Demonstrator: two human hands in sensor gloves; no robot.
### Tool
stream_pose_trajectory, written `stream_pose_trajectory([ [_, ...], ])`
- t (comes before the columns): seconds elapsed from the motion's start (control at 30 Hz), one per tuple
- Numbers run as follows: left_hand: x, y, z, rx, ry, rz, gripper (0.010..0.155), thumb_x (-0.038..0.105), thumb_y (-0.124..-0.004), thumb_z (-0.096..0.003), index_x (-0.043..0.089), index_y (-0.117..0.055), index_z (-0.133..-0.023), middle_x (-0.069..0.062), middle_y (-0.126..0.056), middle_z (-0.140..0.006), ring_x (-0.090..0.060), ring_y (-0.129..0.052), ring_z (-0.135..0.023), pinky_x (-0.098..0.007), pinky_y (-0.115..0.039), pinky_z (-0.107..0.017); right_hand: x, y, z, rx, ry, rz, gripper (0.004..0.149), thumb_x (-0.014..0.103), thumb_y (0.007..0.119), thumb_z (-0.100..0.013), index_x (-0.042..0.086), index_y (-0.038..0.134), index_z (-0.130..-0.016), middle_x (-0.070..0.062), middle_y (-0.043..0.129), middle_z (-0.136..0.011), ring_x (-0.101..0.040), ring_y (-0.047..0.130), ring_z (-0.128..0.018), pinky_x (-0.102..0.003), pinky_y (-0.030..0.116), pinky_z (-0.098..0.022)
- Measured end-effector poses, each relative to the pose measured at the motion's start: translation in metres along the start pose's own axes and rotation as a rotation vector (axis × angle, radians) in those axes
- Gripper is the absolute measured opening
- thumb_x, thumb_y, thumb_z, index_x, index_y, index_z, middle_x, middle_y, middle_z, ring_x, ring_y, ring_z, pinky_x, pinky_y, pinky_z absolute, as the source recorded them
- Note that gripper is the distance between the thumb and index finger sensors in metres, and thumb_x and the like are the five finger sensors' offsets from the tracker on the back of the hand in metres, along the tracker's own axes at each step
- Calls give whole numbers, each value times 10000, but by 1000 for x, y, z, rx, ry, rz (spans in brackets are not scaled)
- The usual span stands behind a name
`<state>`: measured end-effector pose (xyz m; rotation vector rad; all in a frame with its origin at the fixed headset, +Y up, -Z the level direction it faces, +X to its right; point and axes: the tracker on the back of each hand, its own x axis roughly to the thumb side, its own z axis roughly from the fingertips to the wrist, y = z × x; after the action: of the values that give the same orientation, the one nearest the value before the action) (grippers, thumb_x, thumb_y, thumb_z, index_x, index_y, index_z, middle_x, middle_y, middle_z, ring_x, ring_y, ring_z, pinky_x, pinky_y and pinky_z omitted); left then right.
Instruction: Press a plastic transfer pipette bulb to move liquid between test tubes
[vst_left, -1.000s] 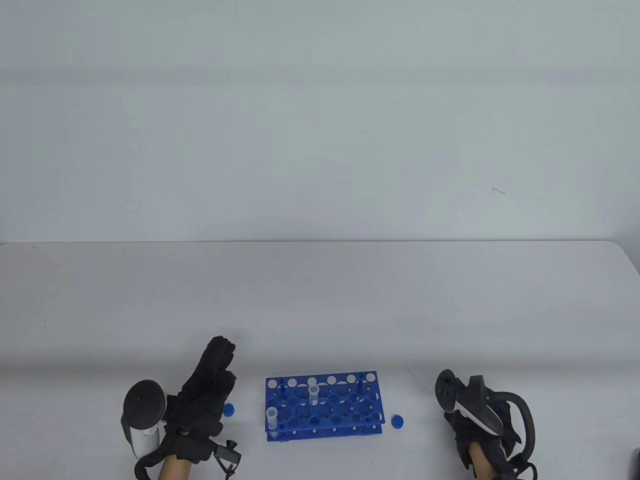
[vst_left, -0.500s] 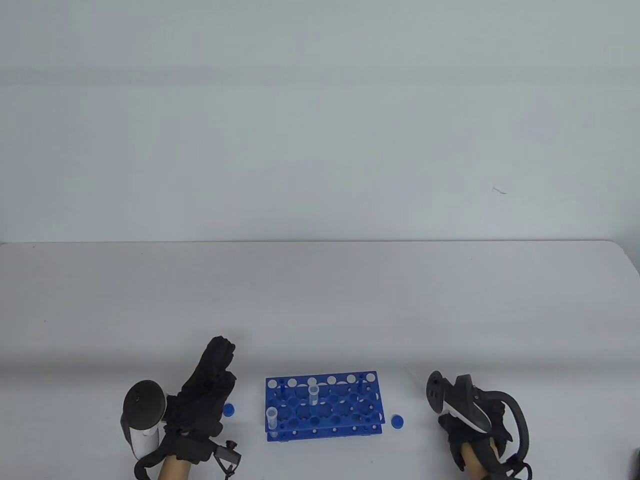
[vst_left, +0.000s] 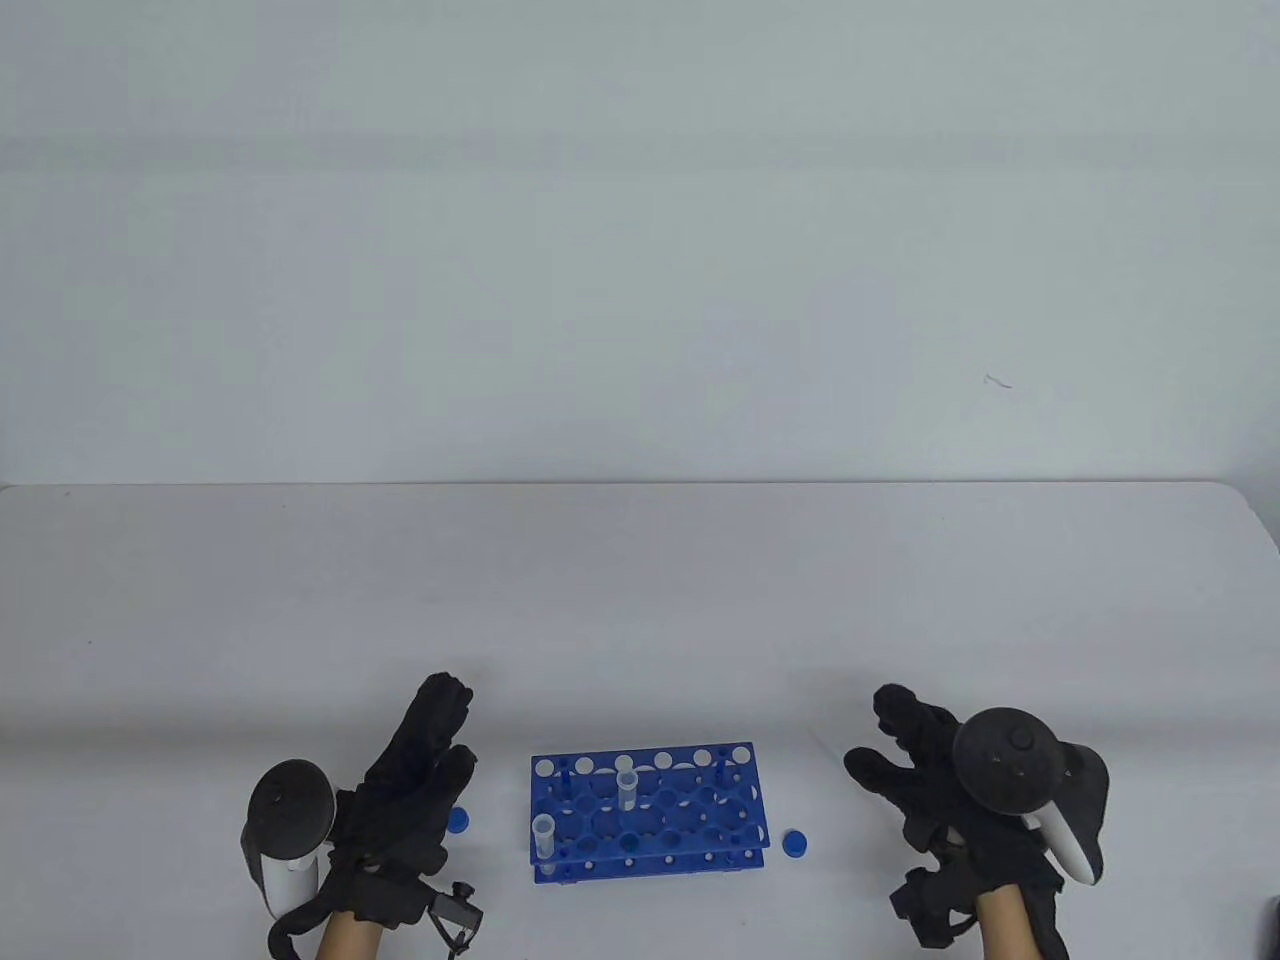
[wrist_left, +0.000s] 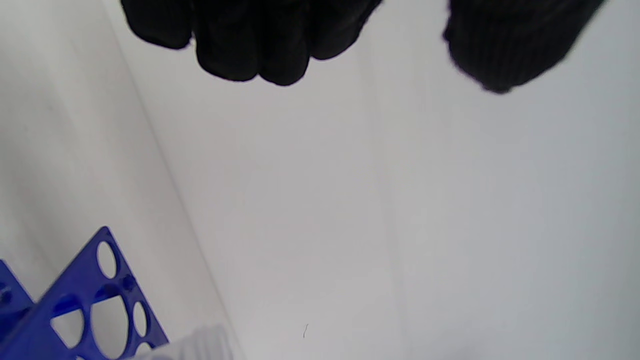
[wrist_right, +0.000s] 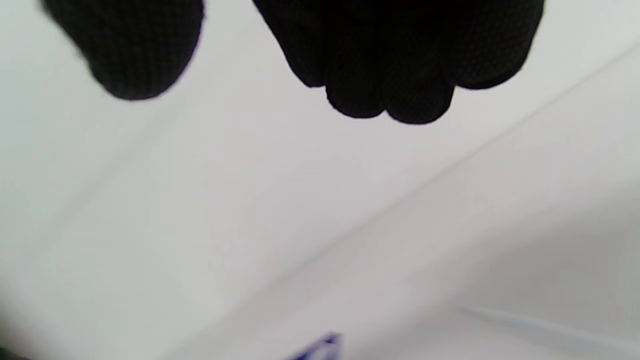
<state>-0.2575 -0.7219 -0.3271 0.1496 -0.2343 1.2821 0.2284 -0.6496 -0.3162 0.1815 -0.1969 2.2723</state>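
A blue test tube rack (vst_left: 690, 805) stands on the white table near the front edge. Two clear uncapped tubes stand in it, one at the middle (vst_left: 627, 788) and one at the front left corner (vst_left: 543, 835). A thin clear pipette (vst_left: 825, 745) lies faintly on the table right of the rack, just left of my right hand (vst_left: 878, 735). That hand is open with fingers spread and holds nothing. My left hand (vst_left: 452, 725) is open left of the rack, fingers stretched forward, empty. The wrist views show bare fingertips (wrist_left: 250, 50) (wrist_right: 390, 75) over the table.
Two blue caps lie on the table, one left of the rack (vst_left: 458, 820) by my left hand, one right of it (vst_left: 795, 842). A rack corner shows in the left wrist view (wrist_left: 95, 295). A pale wall rises behind the table's far edge (vst_left: 640, 485).
My right hand has turned so the tracker faces up, moved forward and spread its fingers beside the pipette. My left hand and the rack have not moved.
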Motion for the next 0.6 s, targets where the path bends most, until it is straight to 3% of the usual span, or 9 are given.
stream_pose_trajectory([
  [0.13,0,0,0,-6,1,-38,913,698,-634,-433,239,-350,-1169,-84,-466,-1233,-340,-507,-1106,-568,-456,-825,-14,24,6,-34,-67,-236,866,517,823,-347,100,539,-1051,-173,645,-1094,-451,657,-977,-581,607,-666],
  [0.23,0,-2,0,-9,1,-41,913,697,-636,-433,238,-351,-1169,-86,-468,-1232,-342,-509,-1104,-569,-457,-823,-31,32,7,58,-8,-212,890,533,820,-351,101,506,-1062,-187,598,-1120,-469,603,-1006,-595,571,-684],
  [0.6,-1,-1,1,-6,10,-63,913,697,-636,-433,238,-350,-1169,-83,-465,-1233,-340,-508,-1105,-568,-456,-825,-35,44,0,104,24,-115,886,533,809,-361,98,490,-1064,-196,568,-1130,-475,560,-1021,-601,543,-694],
])
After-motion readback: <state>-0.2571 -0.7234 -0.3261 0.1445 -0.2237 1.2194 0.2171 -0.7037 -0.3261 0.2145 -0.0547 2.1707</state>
